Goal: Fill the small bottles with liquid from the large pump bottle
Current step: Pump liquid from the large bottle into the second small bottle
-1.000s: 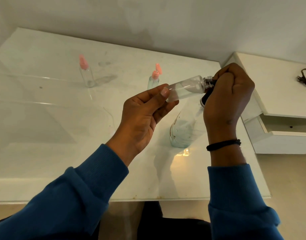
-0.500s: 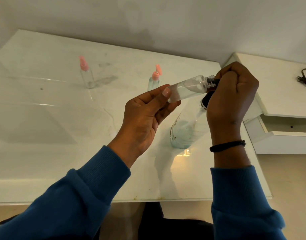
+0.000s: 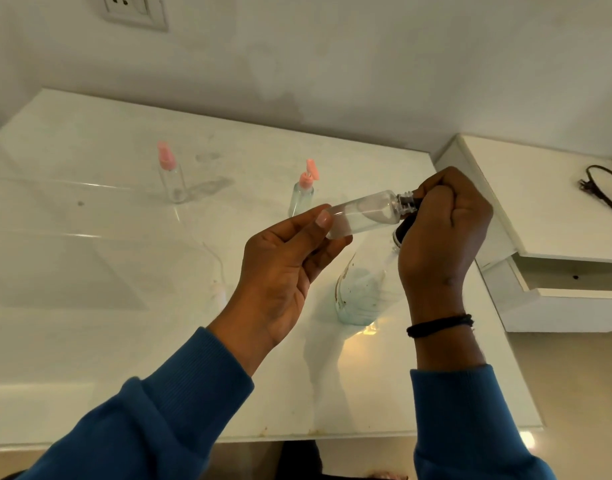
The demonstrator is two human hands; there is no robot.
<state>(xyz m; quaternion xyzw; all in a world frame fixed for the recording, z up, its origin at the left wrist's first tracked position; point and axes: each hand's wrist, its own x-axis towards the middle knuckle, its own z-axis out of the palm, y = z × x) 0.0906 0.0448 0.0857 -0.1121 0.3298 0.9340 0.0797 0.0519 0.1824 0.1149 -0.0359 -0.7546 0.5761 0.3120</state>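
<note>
My left hand (image 3: 280, 271) holds a small clear bottle (image 3: 363, 214) by its base, tipped almost sideways with its open neck toward the right. A little liquid lies inside it. My right hand (image 3: 443, 230) is curled over the black pump head of the large clear bottle (image 3: 363, 292), which stands on the table below. The pump's nozzle meets the small bottle's neck. Two other small bottles stand further back: one with a pink cap (image 3: 171, 178) at left, one with a pink pump top (image 3: 302, 195) near the middle.
The white glass-topped table (image 3: 90, 341) ends at a front edge close to me. A white side unit (image 3: 539, 237) with an open drawer stands to the right, a black cable (image 3: 602, 188) lying on it. A wall socket (image 3: 133, 10) is above.
Both hands and the small bottle stay together at the pump. The view has tilted up a little, bringing the wall socket into sight.
</note>
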